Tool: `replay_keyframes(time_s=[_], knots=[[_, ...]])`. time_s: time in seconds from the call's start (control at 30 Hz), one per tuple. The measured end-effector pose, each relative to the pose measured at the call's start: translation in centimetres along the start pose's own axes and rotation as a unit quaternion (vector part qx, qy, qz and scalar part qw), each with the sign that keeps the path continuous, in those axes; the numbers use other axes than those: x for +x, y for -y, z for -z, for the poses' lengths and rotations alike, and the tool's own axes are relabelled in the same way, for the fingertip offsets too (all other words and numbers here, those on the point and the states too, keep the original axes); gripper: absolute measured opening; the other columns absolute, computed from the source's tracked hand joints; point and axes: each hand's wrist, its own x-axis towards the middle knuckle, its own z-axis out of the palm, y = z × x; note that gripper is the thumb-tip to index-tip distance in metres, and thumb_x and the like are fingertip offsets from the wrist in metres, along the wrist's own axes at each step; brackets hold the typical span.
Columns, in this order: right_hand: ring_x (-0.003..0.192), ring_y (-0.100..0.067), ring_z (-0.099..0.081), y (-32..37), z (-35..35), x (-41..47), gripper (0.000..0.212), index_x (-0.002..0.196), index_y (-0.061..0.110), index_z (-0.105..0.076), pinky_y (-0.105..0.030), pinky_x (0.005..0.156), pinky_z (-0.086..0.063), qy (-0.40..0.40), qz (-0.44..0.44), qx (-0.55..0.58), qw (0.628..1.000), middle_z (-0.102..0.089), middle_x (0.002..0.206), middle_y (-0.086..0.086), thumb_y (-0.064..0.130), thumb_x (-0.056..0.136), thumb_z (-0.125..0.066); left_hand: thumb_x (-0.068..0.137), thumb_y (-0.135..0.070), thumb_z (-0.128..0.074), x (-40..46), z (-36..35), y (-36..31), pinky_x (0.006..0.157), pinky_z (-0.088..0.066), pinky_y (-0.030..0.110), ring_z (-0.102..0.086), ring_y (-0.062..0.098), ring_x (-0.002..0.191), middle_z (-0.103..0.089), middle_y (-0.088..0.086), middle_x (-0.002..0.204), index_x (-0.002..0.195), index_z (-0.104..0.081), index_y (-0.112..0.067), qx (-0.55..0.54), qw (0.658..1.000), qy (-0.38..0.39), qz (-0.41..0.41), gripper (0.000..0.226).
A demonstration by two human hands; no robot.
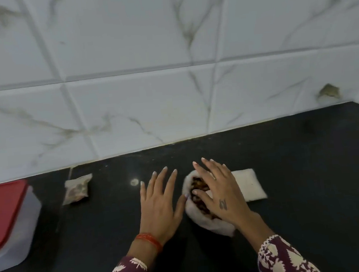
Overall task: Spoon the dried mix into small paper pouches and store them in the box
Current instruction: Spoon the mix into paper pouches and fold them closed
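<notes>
A white paper pouch lies open on the black counter, with brown dried mix showing inside. My right hand lies flat over the pouch, fingers spread, thumb on the mix. My left hand rests just left of it, fingers apart, thumb tip touching the pouch's left edge. A filled, closed pouch lies further left. A flat white pouch lies right of my right hand. The clear box with a red lid stands at the left edge. No spoon is in view.
The black counter runs back to a white marble-tiled wall. A small pale spot marks the counter behind my left hand. My patterned maroon sleeves come in from the bottom.
</notes>
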Motion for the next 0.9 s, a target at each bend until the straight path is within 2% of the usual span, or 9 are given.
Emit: replay_keyframes(time_s=[0.13, 0.2, 0.27, 0.37, 0.5, 0.7, 0.9], knots=[[0.137, -0.026, -0.036, -5.9, 1.8, -1.9, 0.064, 0.145, 0.024, -0.035, -0.046, 0.11, -0.028, -0.01, -0.047, -0.019, 0.999, -0.039, 0.148, -0.007, 0.055, 0.09, -0.035, 0.089, -0.055, -0.033, 2.5, -3.0, -5.2, 0.103, -0.033, 0.061, -0.044, 0.036, 0.13, -0.047, 0.009, 0.142, 0.137, -0.046, -0.021, 0.018, 0.998, 0.048, -0.046, 0.061], [0.139, -0.025, -0.032, -9.1, 2.3, -2.7, 0.067, 0.147, 0.025, -0.031, -0.043, 0.112, -0.024, -0.001, -0.073, -0.024, 0.997, -0.035, 0.151, -0.005, 0.057, 0.089, -0.032, 0.087, -0.061, -0.019, 4.0, -4.5, -7.8, 0.111, -0.018, 0.058, -0.028, 0.034, 0.14, -0.031, 0.007, 0.152, 0.146, -0.032, -0.023, 0.041, 0.994, 0.086, -0.057, 0.071], [0.141, -0.024, -0.028, -12.0, 2.3, -3.0, 0.07, 0.148, 0.025, -0.028, -0.043, 0.113, -0.023, 0.005, -0.09, -0.024, 0.996, -0.033, 0.152, -0.004, 0.061, 0.088, -0.029, 0.078, -0.067, 0.002, 5.5, -6.1, -9.7, 0.115, 0.002, 0.054, -0.003, 0.028, 0.147, -0.006, 0.001, 0.159, 0.151, -0.008, -0.027, 0.073, 0.987, 0.125, -0.063, 0.084], [0.143, -0.022, -0.022, -15.5, 2.0, -2.8, 0.069, 0.149, 0.027, -0.022, -0.042, 0.116, -0.02, 0.032, -0.118, -0.001, 0.992, -0.027, 0.155, -0.002, 0.057, 0.091, -0.041, 0.074, -0.072, 0.006, 7.7, -8.5, -11.3, 0.114, 0.008, 0.056, 0.005, 0.026, 0.146, 0.002, -0.001, 0.16, 0.151, 0.001, -0.026, 0.113, 0.978, 0.167, -0.058, 0.09], [0.142, -0.019, -0.022, -18.3, 1.1, -1.9, 0.065, 0.149, 0.026, -0.025, -0.036, 0.117, -0.021, 0.057, -0.138, 0.037, 0.988, -0.028, 0.154, -0.001, 0.046, 0.093, -0.051, 0.092, -0.066, -0.021, 9.6, -11.1, -12.3, 0.113, 0.011, 0.057, 0.001, 0.027, 0.146, -0.004, -0.001, 0.16, 0.151, -0.005, -0.024, 0.135, 0.967, 0.216, -0.016, 0.074], [0.137, -0.015, -0.032, -19.9, -0.2, -0.1, 0.056, 0.145, 0.024, -0.036, -0.028, 0.111, -0.024, 0.096, -0.141, 0.07, 0.983, -0.038, 0.149, 0.002, 0.039, 0.094, -0.053, 0.096, -0.056, -0.027, 11.0, -12.9, -12.2, 0.109, 0.016, 0.06, -0.006, 0.026, 0.146, -0.021, -0.001, 0.156, 0.148, -0.023, -0.028, 0.138, 0.971, 0.195, 0.015, 0.059], [0.124, -0.014, -0.047, -20.1, -1.2, 0.0, 0.043, 0.132, 0.023, -0.055, -0.024, 0.101, -0.031, 0.054, -0.121, 0.08, 0.988, -0.055, 0.135, 0.002, 0.033, 0.09, -0.06, 0.095, -0.05, -0.04, 10.9, -13.3, -11.9, 0.107, 0.021, 0.059, -0.017, 0.021, 0.144, -0.041, -0.01, 0.145, 0.133, -0.048, -0.036, 0.116, 0.981, 0.156, 0.004, 0.042]])
